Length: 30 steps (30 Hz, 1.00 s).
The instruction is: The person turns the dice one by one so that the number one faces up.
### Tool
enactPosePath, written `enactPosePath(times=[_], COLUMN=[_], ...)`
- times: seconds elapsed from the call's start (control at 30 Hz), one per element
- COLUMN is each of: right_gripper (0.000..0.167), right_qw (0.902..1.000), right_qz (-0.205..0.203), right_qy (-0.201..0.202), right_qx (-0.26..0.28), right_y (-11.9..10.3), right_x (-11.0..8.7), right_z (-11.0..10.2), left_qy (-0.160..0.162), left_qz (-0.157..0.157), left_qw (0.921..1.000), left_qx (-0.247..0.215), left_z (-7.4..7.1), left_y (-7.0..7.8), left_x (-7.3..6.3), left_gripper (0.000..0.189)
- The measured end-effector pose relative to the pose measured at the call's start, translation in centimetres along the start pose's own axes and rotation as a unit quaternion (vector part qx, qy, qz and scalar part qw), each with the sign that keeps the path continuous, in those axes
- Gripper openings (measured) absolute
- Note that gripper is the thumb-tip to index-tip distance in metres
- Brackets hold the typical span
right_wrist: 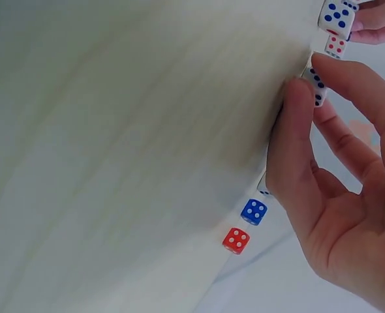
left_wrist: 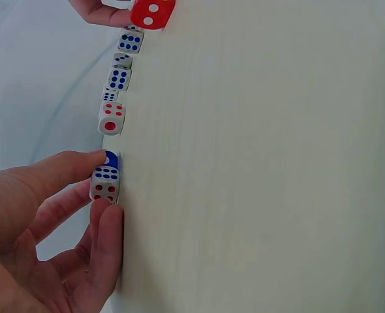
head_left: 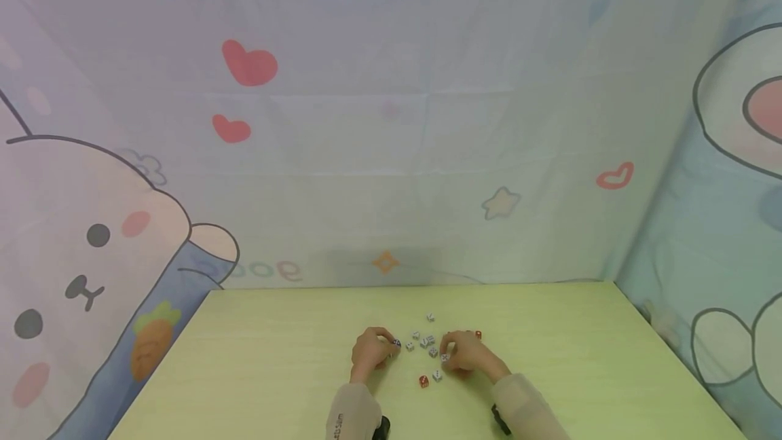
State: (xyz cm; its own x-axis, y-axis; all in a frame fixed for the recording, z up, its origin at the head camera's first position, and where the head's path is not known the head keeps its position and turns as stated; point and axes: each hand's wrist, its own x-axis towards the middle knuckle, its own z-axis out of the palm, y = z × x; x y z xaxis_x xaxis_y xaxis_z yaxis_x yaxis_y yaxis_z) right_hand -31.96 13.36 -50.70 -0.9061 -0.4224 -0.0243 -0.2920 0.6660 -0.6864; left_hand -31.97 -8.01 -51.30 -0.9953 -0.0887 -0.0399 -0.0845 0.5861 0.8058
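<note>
Pale cloth [head_left: 366, 175] hangs across the back, printed with hearts, stars and a big cartoon animal, and before it stretches a light yellow-green table [head_left: 275, 365]. Down at its near middle, both hands are busy among dice! On the left, the left hand [head_left: 371, 348] has its fingertips drawn in narrow, gripping a blue die [left_wrist: 111, 158] together with a white, red-and-blue-spotted die [left_wrist: 106, 186]; whether one rests on the other, I cannot tell. Over to the right, the right hand [head_left: 466, 350] pinches a white die with blue pips [right_wrist: 319, 91] between thumb and finger, low at the table. Between the two hands sits a loose cluster of white dice [head_left: 424, 343], several touching or nearly so, with a lone white die [head_left: 430, 317] farther back. Nearer the person, a red die [head_left: 424, 381] lies just beside another white die [head_left: 437, 375]. And past the right hand, look, a second blue die [right_wrist: 254, 212] and a second red die [right_wrist: 236, 240] sit near each other. Beige sleeves [head_left: 354, 413] cover both forearms.
</note>
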Motion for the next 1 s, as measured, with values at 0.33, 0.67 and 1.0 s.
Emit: enactPosePath(times=[0.33,0.67,1.0], right_gripper=[0.014,0.012,0.012], right_qw=[0.9999,0.9999,0.9993], right_qz=[-0.013,0.001,0.025], right_qy=[0.004,-0.003,-0.003], right_qx=[-0.005,0.016,0.027], right_y=[0.32,0.39,0.15], right_x=[0.08,-0.04,-0.58], right_z=[0.0,-0.3,-0.77], left_qy=[-0.004,-0.007,-0.002], left_qz=[-0.004,-0.002,-0.009], left_qw=[1.0,1.0,0.9999], left_qx=[-0.006,-0.005,-0.006], left_z=[0.07,0.08,0.18], left_y=[-0.06,-0.16,-0.18], left_x=[0.03,0.21,0.28], left_gripper=[0.012,0.013,0.013])
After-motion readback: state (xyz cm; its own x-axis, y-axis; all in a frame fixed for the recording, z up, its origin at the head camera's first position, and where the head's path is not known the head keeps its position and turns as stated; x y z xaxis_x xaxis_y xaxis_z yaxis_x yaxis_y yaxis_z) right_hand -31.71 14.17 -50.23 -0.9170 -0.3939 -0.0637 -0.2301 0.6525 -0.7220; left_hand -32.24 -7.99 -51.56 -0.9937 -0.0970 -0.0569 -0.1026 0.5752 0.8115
